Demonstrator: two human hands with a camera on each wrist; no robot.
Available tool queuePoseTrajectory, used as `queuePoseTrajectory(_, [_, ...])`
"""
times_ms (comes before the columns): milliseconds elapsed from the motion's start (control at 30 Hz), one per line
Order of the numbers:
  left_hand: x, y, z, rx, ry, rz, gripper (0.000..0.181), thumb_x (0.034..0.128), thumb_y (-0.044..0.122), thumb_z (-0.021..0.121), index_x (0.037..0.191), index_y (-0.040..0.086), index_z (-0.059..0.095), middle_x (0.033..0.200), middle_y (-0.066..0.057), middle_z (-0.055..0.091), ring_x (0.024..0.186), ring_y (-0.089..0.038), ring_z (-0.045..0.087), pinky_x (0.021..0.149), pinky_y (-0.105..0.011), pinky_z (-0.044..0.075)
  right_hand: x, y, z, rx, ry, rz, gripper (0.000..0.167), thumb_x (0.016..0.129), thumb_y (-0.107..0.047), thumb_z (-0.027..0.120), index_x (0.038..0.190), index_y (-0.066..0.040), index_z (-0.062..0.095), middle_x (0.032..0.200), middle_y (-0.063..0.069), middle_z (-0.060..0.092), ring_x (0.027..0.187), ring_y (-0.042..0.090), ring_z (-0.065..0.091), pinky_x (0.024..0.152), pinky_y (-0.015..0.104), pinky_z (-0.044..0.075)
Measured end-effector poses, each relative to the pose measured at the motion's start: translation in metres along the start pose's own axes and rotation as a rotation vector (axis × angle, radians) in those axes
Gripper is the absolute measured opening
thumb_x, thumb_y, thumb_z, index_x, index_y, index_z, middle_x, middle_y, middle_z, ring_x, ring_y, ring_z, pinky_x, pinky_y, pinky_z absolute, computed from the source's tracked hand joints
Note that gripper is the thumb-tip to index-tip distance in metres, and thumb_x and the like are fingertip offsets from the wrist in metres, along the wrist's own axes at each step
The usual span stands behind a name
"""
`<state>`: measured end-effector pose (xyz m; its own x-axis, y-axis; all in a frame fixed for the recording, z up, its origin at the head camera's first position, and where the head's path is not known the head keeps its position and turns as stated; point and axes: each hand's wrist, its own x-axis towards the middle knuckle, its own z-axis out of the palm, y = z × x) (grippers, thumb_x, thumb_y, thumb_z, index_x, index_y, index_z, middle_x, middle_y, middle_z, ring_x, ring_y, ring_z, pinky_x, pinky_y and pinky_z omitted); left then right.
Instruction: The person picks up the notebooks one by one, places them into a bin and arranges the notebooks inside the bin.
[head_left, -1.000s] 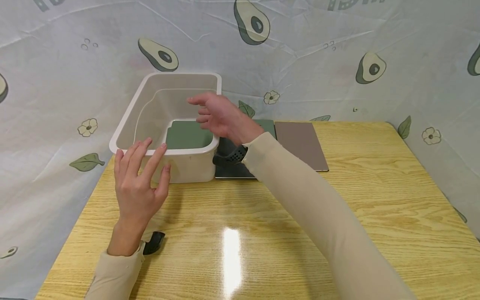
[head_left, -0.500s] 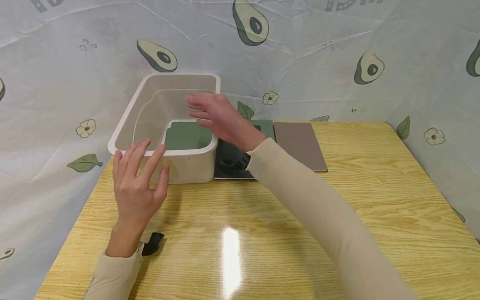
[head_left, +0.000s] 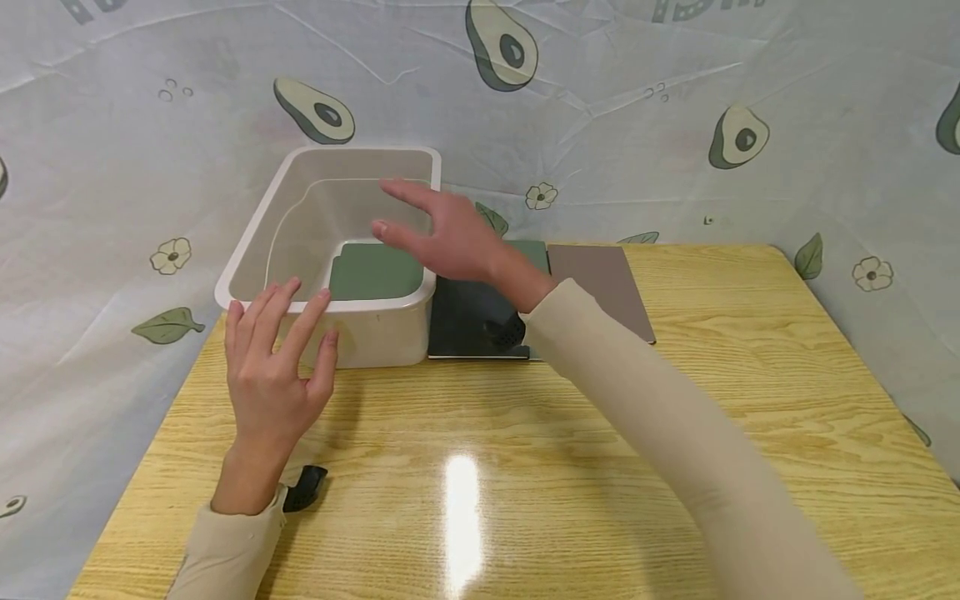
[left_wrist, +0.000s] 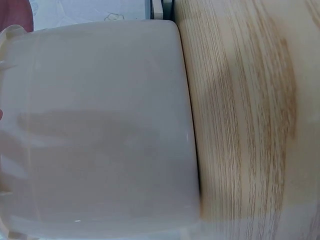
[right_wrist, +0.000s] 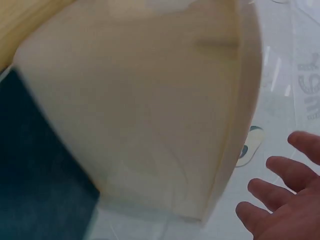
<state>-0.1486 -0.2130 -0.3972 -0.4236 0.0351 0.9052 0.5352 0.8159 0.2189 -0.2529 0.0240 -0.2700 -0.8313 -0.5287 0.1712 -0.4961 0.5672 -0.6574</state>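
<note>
Head view: the left hand [head_left: 272,387] lay spread-fingered at the front of the bin [head_left: 382,335] — perhaps steadying it — while the right hand [head_left: 456,237], fingers extended, hovered empty above its right side

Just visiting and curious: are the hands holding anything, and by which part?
Nothing seems gripped: the left hand is at the bin's near rim, fingers spread; the right hand is empty.

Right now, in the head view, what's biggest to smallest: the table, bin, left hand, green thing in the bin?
Wood-grain table
White plastic bin
Left hand
Flat green thing, judging only its visible part
</note>
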Motion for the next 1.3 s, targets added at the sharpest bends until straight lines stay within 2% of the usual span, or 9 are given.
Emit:
queuePoseTrajectory(233, [0.002, 0.001, 0.0, -0.001, -0.004, -0.003, 0.041, 0.0906, 0.016, 0.071, 0.131, 0.015, 0.076, 0.141, -0.02, 0.069, 0.134, -0.044, 0.059, 0.125, -0.066, 0.029, -0.01, 0.005, -0.008, -0.451, -0.127, -0.105, 0.079, 0.105, -0.06, 0.055, 0.169, -0.023, 0.029, 0.18, 0.006, 0.016, 0.169, 0.032, 0.008, 0.135, 0.053, 0.013])
queuePoseTrajectory(333, [0.002, 0.001, -0.001, 0.001, -0.007, -0.007, 0.041, 0.0906, 0.016, 0.071, 0.132, 0.015, 0.076, 0.141, -0.02, 0.069, 0.134, -0.045, 0.059, 0.125, -0.066, 0.028, -0.016, 0.007, -0.012, -0.61, -0.137, -0.145, 0.077, 0.106, -0.062, 0.05, 0.169, -0.024, 0.029, 0.181, 0.008, 0.015, 0.169, 0.033, 0.007, 0.135, 0.057, 0.011])
queuePoseTrajectory(433, [0.003, 0.001, -0.001, -0.001, -0.007, -0.009, 0.041, 0.0907, 0.015, 0.071, 0.131, 0.015, 0.076, 0.141, -0.02, 0.069, 0.135, -0.044, 0.059, 0.125, -0.066, 0.029, -0.021, 0.011, -0.016, -0.695, -0.128, -0.169, 0.075, 0.107, -0.063, 0.046, 0.169, -0.025, 0.03, 0.181, 0.009, 0.014, 0.169, 0.033, 0.008, 0.134, 0.058, 0.012])
queuePoseTrajectory(600, [0.005, 0.001, -0.001, -0.004, 0.0, -0.007, 0.041, 0.0903, 0.015, 0.072, 0.131, 0.014, 0.076, 0.14, -0.02, 0.069, 0.135, -0.043, 0.06, 0.125, -0.066, 0.029, -0.025, 0.014, -0.023, -0.712, -0.11, -0.183, 0.075, 0.106, -0.064, 0.046, 0.169, -0.026, 0.031, 0.181, 0.009, 0.015, 0.169, 0.033, 0.01, 0.134, 0.059, 0.013])
queuePoseTrajectory(767, [0.006, 0.002, -0.002, -0.008, -0.004, -0.011, 0.04, 0.0907, 0.015, 0.071, 0.13, 0.014, 0.076, 0.14, -0.02, 0.07, 0.136, -0.042, 0.059, 0.125, -0.066, 0.029, -0.029, 0.016, -0.031, -0.673, -0.094, -0.182, 0.075, 0.106, -0.063, 0.049, 0.169, -0.027, 0.031, 0.18, 0.009, 0.017, 0.169, 0.034, 0.011, 0.134, 0.06, 0.012])
queuePoseTrajectory(1033, [0.007, 0.002, -0.002, -0.005, -0.016, -0.017, 0.04, 0.0914, 0.016, 0.071, 0.131, 0.014, 0.076, 0.141, -0.02, 0.069, 0.136, -0.043, 0.059, 0.125, -0.066, 0.028, -0.036, 0.023, -0.041, -0.642, -0.089, -0.15, 0.076, 0.106, -0.062, 0.051, 0.17, -0.028, 0.028, 0.18, 0.009, 0.016, 0.169, 0.034, 0.009, 0.134, 0.061, 0.01])
queuePoseTrajectory(1300, [0.007, 0.003, 0.0, -0.007, -0.008, -0.013, 0.04, 0.0911, 0.015, 0.071, 0.131, 0.014, 0.076, 0.14, -0.02, 0.069, 0.135, -0.043, 0.059, 0.125, -0.066, 0.029, -0.047, 0.041, -0.051, -0.618, -0.08, -0.11, 0.083, 0.105, -0.063, 0.052, 0.172, -0.026, 0.02, 0.181, 0.01, 0.012, 0.169, 0.036, 0.007, 0.134, 0.062, 0.01])
